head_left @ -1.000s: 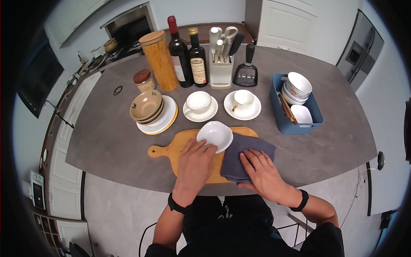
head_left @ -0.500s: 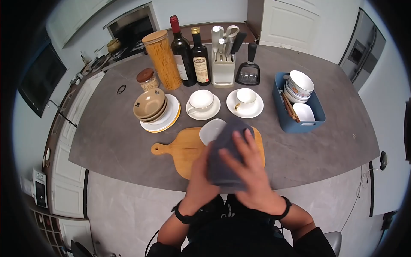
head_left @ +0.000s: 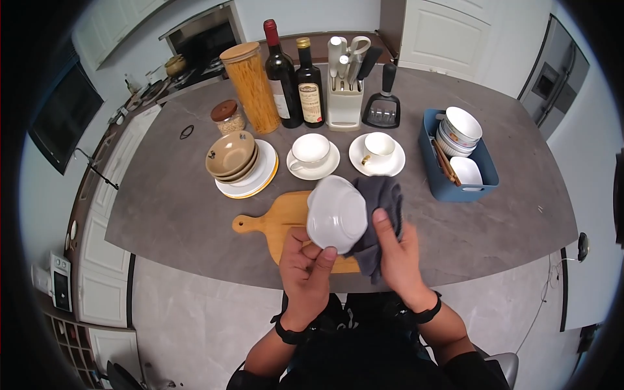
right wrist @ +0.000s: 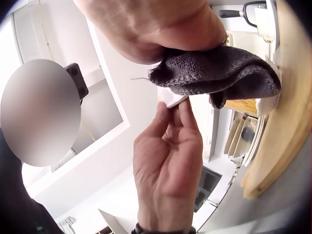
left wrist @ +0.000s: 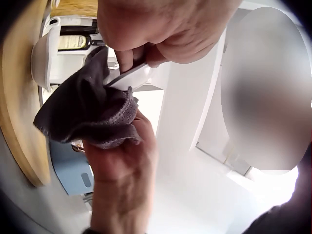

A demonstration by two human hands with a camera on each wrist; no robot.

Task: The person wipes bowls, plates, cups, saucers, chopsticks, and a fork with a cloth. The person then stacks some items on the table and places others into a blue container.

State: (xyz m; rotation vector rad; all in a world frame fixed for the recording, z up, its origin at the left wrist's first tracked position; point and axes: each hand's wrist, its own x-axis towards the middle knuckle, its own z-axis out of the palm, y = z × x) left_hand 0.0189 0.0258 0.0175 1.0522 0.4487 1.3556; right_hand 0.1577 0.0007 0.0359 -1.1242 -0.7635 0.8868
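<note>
Wiping stage: judged in hand, at or near first contact of cloth and bowl; how far it has gone cannot be certified.
White bowl (head_left: 337, 211): lifted above the cutting board (head_left: 286, 214), tilted, its underside largely turned to the head camera.
Grey cloth (head_left: 370, 250): bunched, over the board's right part; it overlaps the bowl in both wrist views and appears to touch it, though firm contact is not confirmed.
Next move: judged to call for a steady hold on the bowl while the cloth is worked round its surface, with enough grip to prevent a slip.
Left hand (head_left: 305, 279): at the board's near edge, pinching the bowl's rim, thumb on the near side, fingers behind; palm seen from the right wrist camera.
Right hand (head_left: 403, 260): just off the board's near right side, gripping the cloth, thumb laid over it; fingertips hidden, fingers blurred.
Forearms: both reach in from the board's near side, converging toward it.
Second bowl (left wrist: 41, 63): standing on the board, apart from the lifted one.
</note>
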